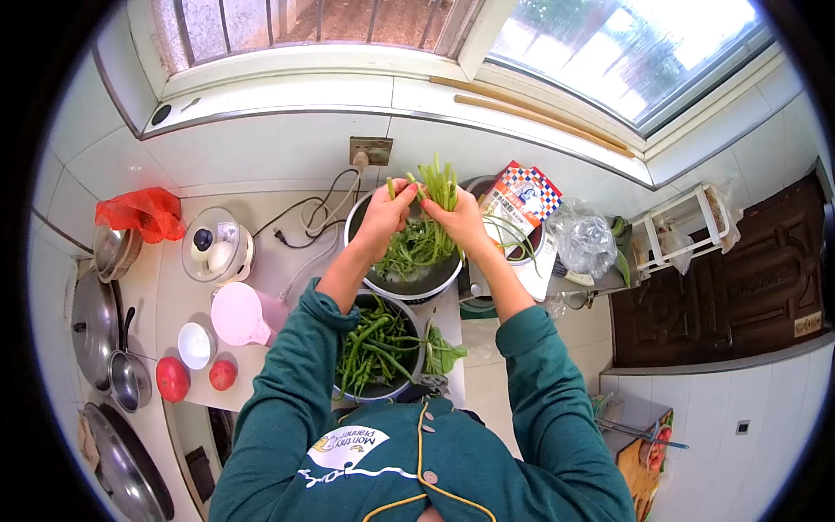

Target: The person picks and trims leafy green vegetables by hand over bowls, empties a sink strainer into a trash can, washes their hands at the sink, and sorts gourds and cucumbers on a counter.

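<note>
Green leafy stems (442, 190): right hand (463, 219) fingers grip bunch, left hand (383, 215) fingers pinch stem; seemingly partway, loose greens (404, 252) in round pale-rimmed pot (437, 282).

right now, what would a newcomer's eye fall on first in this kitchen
Likely the bunch of green stems in the right hand, above the dark basin of leafy greens. Next, the green chili peppers in the nearer basin, then the bright red plastic bag at the picture's far left.

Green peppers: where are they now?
Head view, lower centre: the green peppers sit in the basin just below the pot of leafy greens.
</note>
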`<state>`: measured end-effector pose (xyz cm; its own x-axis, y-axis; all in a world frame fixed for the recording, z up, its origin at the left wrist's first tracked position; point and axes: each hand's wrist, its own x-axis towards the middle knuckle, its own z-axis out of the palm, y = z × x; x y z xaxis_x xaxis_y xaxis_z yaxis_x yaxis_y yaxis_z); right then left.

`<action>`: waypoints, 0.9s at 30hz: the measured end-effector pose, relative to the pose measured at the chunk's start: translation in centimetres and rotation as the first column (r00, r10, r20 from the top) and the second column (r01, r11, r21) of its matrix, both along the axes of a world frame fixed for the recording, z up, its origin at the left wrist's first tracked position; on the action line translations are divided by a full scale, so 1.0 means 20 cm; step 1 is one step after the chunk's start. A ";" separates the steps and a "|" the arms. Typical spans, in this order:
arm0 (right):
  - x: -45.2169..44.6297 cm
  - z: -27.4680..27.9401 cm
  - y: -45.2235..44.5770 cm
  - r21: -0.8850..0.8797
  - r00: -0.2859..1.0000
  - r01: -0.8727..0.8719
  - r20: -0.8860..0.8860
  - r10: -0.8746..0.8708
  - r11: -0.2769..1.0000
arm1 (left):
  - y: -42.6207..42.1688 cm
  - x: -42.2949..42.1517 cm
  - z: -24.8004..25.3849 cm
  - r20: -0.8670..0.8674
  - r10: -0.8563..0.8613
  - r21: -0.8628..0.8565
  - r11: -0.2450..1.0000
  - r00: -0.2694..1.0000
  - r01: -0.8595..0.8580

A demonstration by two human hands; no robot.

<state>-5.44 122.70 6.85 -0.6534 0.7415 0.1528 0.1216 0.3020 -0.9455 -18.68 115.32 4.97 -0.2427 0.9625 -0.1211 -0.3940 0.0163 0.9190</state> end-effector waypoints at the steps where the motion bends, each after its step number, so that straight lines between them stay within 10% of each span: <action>1: -0.02 -0.06 0.03 0.078 0.997 0.059 0.052 -0.063 0.995 | 0.00 0.01 0.00 0.000 0.001 -0.001 1.000 1.000 -0.001; 8: -0.04 -0.01 -0.03 -0.048 0.952 0.304 -0.009 -0.305 0.951 | 0.02 0.03 -0.01 -0.001 0.228 0.107 0.968 0.974 -0.226; 11: -0.06 0.05 -0.10 0.150 0.990 0.118 0.062 -0.128 0.982 | 0.09 0.03 -0.13 -0.546 0.360 0.233 0.933 0.757 -0.276; 14: -0.09 0.04 -0.11 -0.074 0.990 0.138 0.017 -0.137 0.988 | 0.07 0.07 -0.11 -0.659 0.322 0.217 0.947 0.680 -0.238; 19: 0.03 0.11 -0.04 -0.194 0.973 0.231 0.018 -0.232 0.953 | -0.01 -0.08 -0.02 -0.440 -0.008 -0.006 1.000 0.898 0.006; 27: 0.22 0.39 0.09 -0.292 0.847 0.148 -0.456 -0.274 0.945 | -0.03 -0.32 -0.30 -0.679 -0.050 -0.189 0.976 0.733 -0.108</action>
